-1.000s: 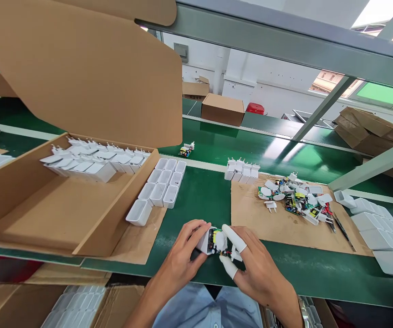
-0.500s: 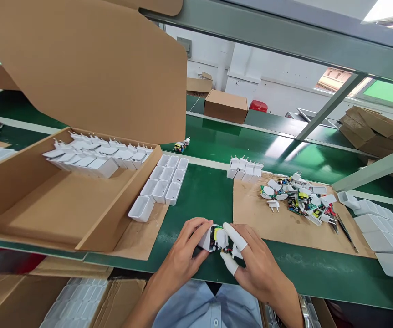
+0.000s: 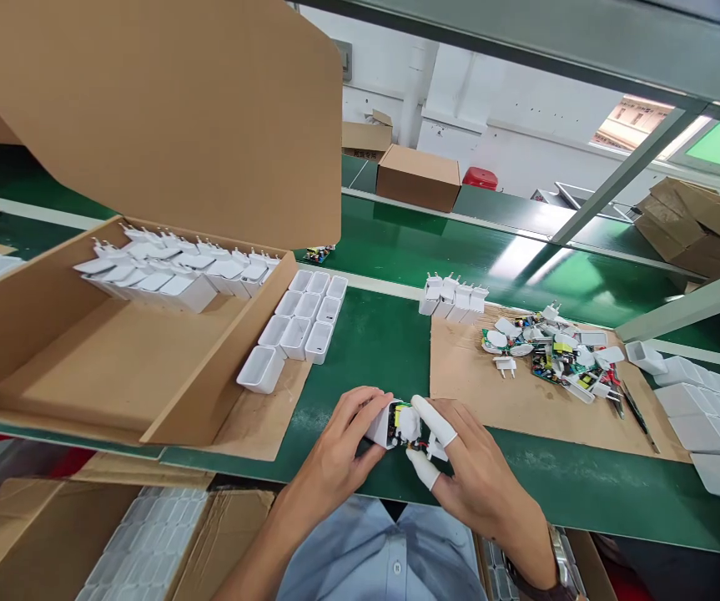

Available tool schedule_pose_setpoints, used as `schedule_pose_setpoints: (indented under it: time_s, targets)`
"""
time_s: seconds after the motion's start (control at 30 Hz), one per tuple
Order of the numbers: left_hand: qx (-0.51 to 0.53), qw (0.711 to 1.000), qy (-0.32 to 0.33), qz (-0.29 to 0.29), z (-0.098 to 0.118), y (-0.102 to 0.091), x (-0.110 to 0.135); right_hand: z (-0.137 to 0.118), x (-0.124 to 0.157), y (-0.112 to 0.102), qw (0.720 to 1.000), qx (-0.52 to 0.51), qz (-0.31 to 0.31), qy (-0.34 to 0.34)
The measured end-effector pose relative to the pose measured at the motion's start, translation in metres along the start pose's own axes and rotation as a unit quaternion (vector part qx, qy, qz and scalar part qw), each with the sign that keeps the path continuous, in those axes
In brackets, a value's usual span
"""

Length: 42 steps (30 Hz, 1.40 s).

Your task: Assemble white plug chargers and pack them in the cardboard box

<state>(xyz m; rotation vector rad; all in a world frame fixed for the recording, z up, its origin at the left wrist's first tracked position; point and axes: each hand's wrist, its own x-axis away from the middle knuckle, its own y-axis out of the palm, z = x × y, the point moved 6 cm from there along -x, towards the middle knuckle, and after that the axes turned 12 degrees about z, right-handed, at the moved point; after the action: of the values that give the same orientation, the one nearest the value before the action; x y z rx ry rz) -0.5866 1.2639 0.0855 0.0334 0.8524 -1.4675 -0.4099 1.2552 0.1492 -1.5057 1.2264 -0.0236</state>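
Observation:
My left hand is closed round a white plastic charger housing, held tilted above the green bench with its mouth facing right. A circuit board with a yellow transformer and a white round part sits partly inside that mouth. White finger cots cover the thumb and a finger of my right hand, which pinches the board's outer end. Beside those fingertips hangs a white plug piece on short wires. How deep the board goes into the housing is hidden.
On the left, an open carton holds rows of finished-looking white chargers; empty housings stand beside it. A pile of boards and tweezers lie on cardboard at right. More housings line the right edge.
The camera view has shifted slightly. Both hands keep their hold on the housing and board, with hardly any movement between them.

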Motion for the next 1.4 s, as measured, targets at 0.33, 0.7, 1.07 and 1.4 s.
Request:
schedule_pose_setpoints:
  time_s: [0.33,0.7,1.07,1.4]
  targets:
    - [0.001,1.0,-0.001,0.001,-0.001,0.0,0.0,-0.002,0.002,0.003,1.0,0.018,-0.008,-0.014]
    - [0.008,1.0,0.003,0.013,-0.001,0.0,0.001,-0.005,-0.004,0.002,0.998,0.037,-0.006,-0.042]
    - [0.012,1.0,-0.001,0.008,-0.002,0.0,0.0,-0.004,-0.009,0.006,0.999,0.034,-0.01,-0.035]
    - [0.055,0.992,-0.073,-0.083,-0.006,0.002,0.006,0.023,0.002,0.004,0.979,-0.145,0.045,0.135]
